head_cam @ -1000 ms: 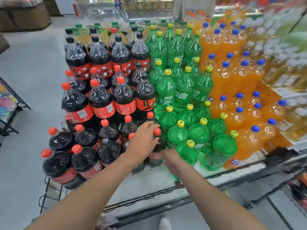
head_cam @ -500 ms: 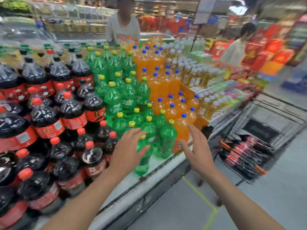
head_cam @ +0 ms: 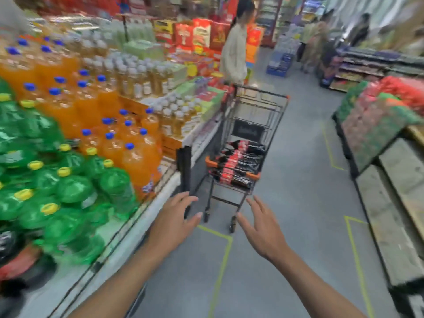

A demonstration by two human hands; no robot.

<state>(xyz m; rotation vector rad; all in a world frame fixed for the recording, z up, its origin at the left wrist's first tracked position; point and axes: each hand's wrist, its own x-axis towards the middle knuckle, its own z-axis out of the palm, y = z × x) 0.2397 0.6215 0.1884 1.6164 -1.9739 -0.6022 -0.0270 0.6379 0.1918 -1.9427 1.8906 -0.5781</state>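
Your left hand (head_cam: 175, 222) and right hand (head_cam: 263, 228) both empty, fingers spread apart, held out toward the shopping cart (head_cam: 254, 134), cola bottles (head_cam: 236, 166) lying inside it

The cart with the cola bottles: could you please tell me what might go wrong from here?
Neither the left hand nor the right hand holds the cart; a push could roll it toward the shopper beyond. The cola bottles lie loose inside and may shift. The left hand is close to the green bottles and might knock one.
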